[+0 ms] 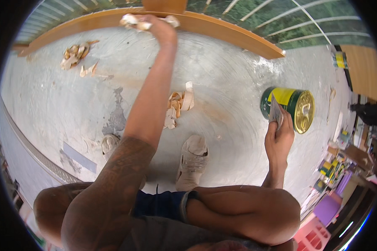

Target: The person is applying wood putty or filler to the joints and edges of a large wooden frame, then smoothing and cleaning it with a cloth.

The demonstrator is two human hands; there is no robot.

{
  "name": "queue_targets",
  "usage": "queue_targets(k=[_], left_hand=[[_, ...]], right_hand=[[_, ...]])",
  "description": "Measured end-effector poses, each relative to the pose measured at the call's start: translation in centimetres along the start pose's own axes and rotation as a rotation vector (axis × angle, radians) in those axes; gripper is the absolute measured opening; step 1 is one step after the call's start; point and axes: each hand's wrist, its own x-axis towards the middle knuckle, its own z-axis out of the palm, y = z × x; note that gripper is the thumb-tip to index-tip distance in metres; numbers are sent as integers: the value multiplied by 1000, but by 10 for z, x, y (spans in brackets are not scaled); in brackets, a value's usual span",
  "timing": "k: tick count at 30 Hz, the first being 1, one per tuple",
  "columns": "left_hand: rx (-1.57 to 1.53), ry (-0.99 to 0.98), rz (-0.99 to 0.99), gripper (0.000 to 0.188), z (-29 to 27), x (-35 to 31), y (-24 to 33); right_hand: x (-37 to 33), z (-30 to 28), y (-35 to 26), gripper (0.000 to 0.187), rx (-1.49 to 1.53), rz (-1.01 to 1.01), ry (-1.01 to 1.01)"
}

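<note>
Crumpled paper tape (pixel 130 20) | left hand (pixel 157 26) closed round it beside wooden rail (pixel 226 31) | right hand (pixel 282 136) pinches scraper (pixel 275 113), blade foremost, apparently for control

We've a smeared grey flr (pixel 234 75), w/ white window bars (pixel 313 21) up top & greenery (pixel 343 27) behind; lower R we see purple (pixel 326 207) & pink plastic items (pixel 312 235) nr. clutter.

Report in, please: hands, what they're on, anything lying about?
Left hand: on pale crumpled wad at brown frame, grip unclear. Right hand: gripping grey metal blade beside green-and-yellow can. Crumpled strips on floor.
</note>
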Motion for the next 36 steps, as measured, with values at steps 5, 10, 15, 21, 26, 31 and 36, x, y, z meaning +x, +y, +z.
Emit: queue_targets(k=[5, 10, 15, 21, 26, 31, 36], left_hand=[[-157, 95, -31, 84, 49, -48, 24], [287, 31, 177, 82, 167, -168, 40], [201, 71, 91, 68, 60, -72, 12], [-341, 377, 339, 86, -154, -37, 72], [-463, 431, 247, 78, -151, -109, 90], [-510, 465, 91, 70, -172, -154, 98], [-478, 439, 110, 69, -201, -173, 87]], right_hand=[[8, 2, 2, 46, 41, 2, 0], [10, -1, 7, 47, 41, 13, 50], [2, -3, 22, 41, 170, 43, 66], [33, 52, 37, 32, 540, 70, 63], [101, 124, 33, 31, 510, -183, 212], [135, 150, 19, 32, 496, -223, 253], [153, 160, -16, 33, 471, -393, 225]])
